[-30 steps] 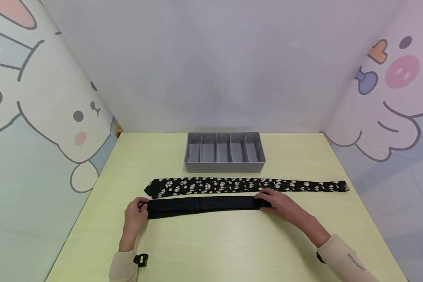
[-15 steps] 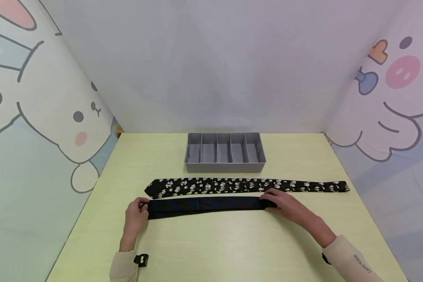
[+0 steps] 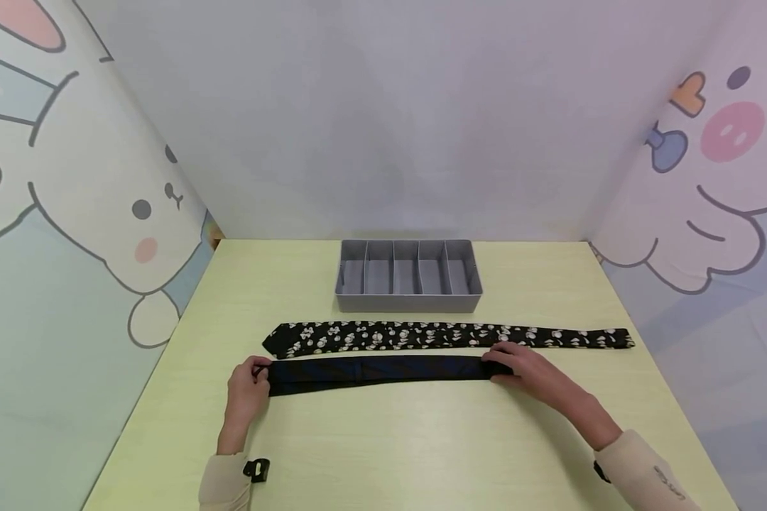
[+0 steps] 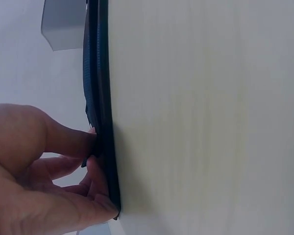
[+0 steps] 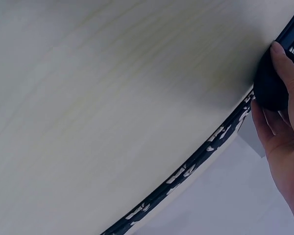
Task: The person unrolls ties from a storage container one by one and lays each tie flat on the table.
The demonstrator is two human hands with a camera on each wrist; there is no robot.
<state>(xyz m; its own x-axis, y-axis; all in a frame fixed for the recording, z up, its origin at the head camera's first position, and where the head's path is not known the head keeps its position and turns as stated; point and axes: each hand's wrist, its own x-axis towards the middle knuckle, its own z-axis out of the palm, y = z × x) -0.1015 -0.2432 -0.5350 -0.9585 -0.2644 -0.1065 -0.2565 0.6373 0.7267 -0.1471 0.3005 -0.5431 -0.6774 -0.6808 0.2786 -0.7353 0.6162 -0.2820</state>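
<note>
A dark navy necktie (image 3: 409,368) lies lengthwise across the table, its underside loop showing near the middle. At its left end my left hand (image 3: 248,387) pinches the fabric; the left wrist view has the thumb and fingers of that hand (image 4: 49,166) at the layered tie edge (image 4: 99,73). My right hand (image 3: 529,370) grips the right end, where the cloth bends into a dark rounded fold (image 5: 270,83) between thumb and fingers. Just behind lies a black necktie with a white print (image 3: 383,336), stretched flat, its pointed end to the left.
A grey tray with several compartments (image 3: 408,304) stands behind both ties at the table's back. Fabric walls with cartoon animals enclose the pale wooden table (image 3: 383,447) at the back and sides.
My right hand has slid to the right with the end of the navy necktie, and the visible strip has grown longer. My left hand stays in place, still pinching its end.
</note>
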